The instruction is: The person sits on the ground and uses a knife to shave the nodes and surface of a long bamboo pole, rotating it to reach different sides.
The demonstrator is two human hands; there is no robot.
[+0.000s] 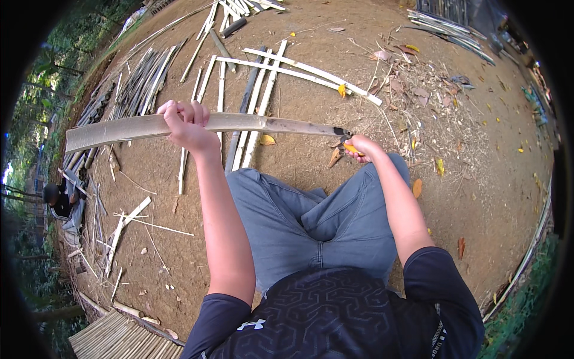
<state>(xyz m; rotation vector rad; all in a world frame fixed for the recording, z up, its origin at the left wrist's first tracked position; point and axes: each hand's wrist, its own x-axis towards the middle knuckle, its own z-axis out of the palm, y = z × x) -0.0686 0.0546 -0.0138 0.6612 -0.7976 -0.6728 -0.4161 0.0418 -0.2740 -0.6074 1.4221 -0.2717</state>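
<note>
A long, split bamboo strip (239,122) lies crosswise above my knees, pale and slightly curved, with a node near its middle and a dark right end. My left hand (186,119) is closed around its left part, thumb and fingers wrapped over the edge. At the dark end, my right hand (362,148) grips a small tool with an orange handle (353,149) and a black part touching or close to the strip. The tool's working end is too small and dark to make out.
Pale bamboo strips (269,90) lie crossed on the dirt ahead. A bundle of poles (140,84) rests at the left, and shavings with dry leaves (430,107) litter the right. A person (60,200) sits at the far left. A slatted bamboo panel (119,338) is at lower left.
</note>
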